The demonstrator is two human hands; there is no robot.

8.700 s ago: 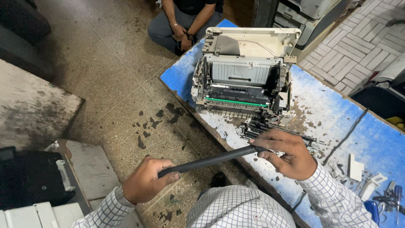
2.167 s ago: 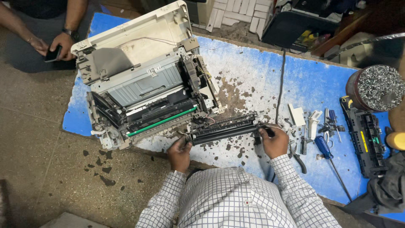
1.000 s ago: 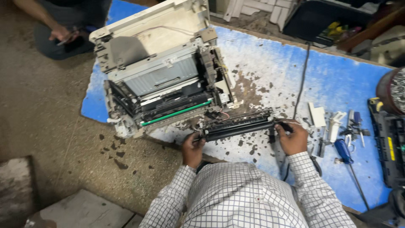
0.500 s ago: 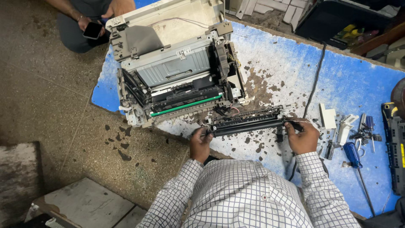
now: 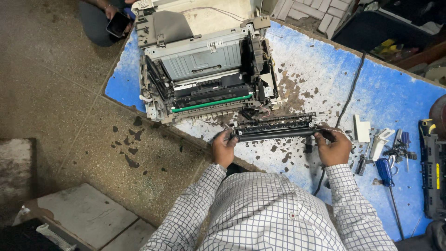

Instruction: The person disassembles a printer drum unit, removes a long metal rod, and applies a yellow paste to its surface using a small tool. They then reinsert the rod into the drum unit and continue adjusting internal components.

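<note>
Two hands are gripping one long black roller assembly (image 5: 275, 128) just in front of the opened printer (image 5: 206, 65): the left hand (image 5: 225, 148) is wrapping its fingers (image 5: 231, 137) closed around the left end, and the right hand (image 5: 333, 148) is closing on the right end, so the part is hanging level a little above the blue worktop (image 5: 385, 93), close to the printer's front edge but apart from it. As a judgement of progress, the strip-down is looking well advanced: the printer's covers are standing open, its inner frame and a green roller (image 5: 211, 103) are lying exposed, and the long assembly is already outside the machine. Whether that part is being taken away or brought back I cannot tell. The worktop is showing flaked paint and dark specks around the work. To the right, a blue-handled screwdriver (image 5: 384, 169), small white plastic pieces (image 5: 361, 131) and a dark unit with a yellow mark (image 5: 433, 174) are lying loose, well apart from the printer, which suggests that several parts are still waiting to be dealt with. A black cable (image 5: 350, 90) is running across the worktop toward the right hand. At the far edge, another person is holding a phone (image 5: 118, 24).
</note>
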